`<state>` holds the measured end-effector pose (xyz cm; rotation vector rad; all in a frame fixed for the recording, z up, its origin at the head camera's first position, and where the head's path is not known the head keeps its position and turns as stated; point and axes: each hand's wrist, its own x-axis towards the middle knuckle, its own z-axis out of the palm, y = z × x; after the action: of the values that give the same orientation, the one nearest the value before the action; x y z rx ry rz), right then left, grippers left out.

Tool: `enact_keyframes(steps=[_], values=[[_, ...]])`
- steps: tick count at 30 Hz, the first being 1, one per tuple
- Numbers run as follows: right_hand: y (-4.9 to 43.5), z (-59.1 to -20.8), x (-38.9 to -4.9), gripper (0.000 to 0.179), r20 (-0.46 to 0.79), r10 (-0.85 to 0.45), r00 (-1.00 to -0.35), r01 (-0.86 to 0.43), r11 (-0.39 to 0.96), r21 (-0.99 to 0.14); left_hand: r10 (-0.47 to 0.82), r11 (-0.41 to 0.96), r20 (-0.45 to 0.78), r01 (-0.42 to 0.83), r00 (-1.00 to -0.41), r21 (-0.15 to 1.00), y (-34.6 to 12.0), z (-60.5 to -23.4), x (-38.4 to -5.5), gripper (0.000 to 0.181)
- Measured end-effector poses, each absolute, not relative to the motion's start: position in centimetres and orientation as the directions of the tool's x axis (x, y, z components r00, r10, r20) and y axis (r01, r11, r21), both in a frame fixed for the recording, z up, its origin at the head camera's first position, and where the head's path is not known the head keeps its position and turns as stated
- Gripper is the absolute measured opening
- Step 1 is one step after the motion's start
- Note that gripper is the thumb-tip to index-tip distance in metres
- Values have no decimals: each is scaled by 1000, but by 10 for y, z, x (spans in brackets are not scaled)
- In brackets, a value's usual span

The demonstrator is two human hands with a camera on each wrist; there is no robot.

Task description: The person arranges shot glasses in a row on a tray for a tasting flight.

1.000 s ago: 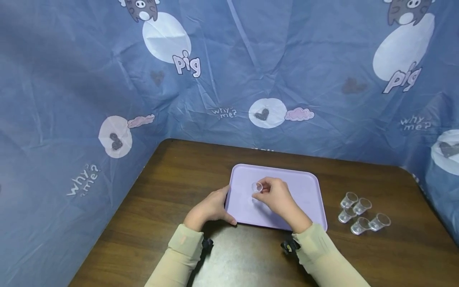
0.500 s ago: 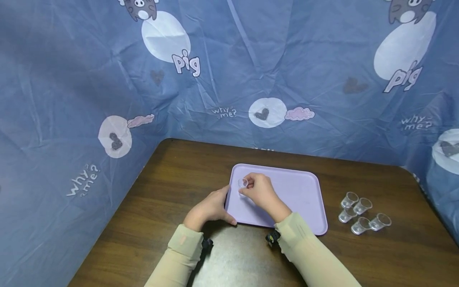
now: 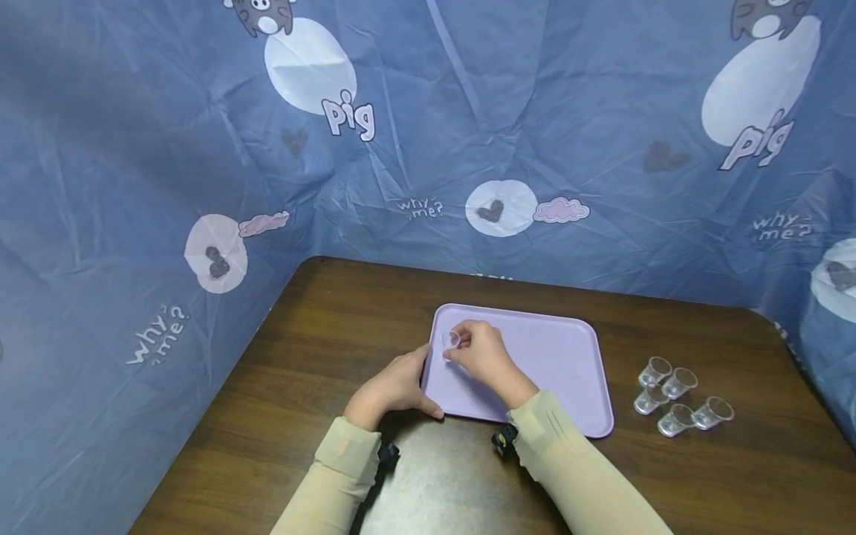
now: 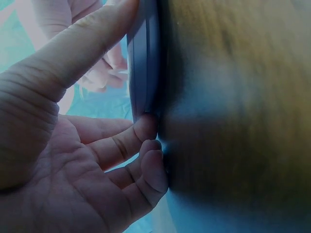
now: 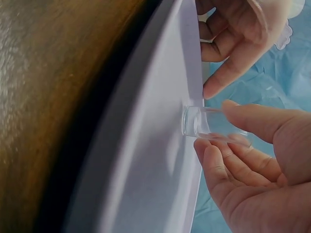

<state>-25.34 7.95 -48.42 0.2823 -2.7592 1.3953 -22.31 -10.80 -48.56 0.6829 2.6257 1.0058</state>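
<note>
At the near left corner of the tray (image 3: 555, 357), the left hand (image 3: 397, 383) steadies it, fingers part-curled. Inside the tray's left edge, the right hand (image 3: 484, 353) pinches the cup (image 5: 209, 124) upright; best let its base sit flat before the fingertips part.

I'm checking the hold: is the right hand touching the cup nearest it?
Touching: the right wrist view shows the right hand pinching the cup from opposite sides.

"Home or lab, would you say?"
"Can't tell. Blue fabric (image 3: 408, 160) printed with cartoon pigs (image 3: 267, 25) hangs close behind and beside this wood-grain table (image 3: 348, 312)."
"Somewhere curtained off, then?"
"Seems so: the creased fabric meets in a corner."
</note>
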Motion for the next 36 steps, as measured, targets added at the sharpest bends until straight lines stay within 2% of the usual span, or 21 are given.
enact_keyframes(steps=[15, 22, 36], values=[[79, -481, -251, 21, 90, -153, -984, -163, 576, -801, 512, 651, -62, 340, -857, 679, -105, -484, -223, 114], [84, -477, -250, 26, 83, -168, -982, -168, 598, -784, 515, 646, -61, 340, -855, 683, -105, -483, -223, 116], [109, -452, -236, 35, 79, -178, -981, -167, 560, -812, 489, 668, -90, 306, -868, 679, -105, -484, -223, 117]])
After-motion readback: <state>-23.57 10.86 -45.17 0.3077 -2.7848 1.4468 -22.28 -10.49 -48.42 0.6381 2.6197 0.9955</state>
